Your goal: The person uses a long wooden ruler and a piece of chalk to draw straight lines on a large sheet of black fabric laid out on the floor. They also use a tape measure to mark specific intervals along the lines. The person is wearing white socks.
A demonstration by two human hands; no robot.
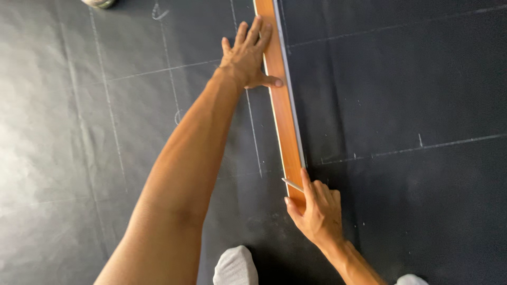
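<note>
Head view: I see one wooden straightedge (282, 100), two hands and one thin marking tool on black sheet material (412, 79).

I count one long orange-brown straightedge lying lengthwise across the dark chalk-lined sheet, which covers the whole surface. My left hand (247, 55) reaches far out, arm straight, fingers spread flat and pressing the strip's upper part, its grip open. My right hand (317, 211) sits at the strip's near end, its grip closed around the slim pale marking tool (292, 184), whose tip touches the strip. Two white-socked feet (236, 266) show at the bottom edge.
</note>
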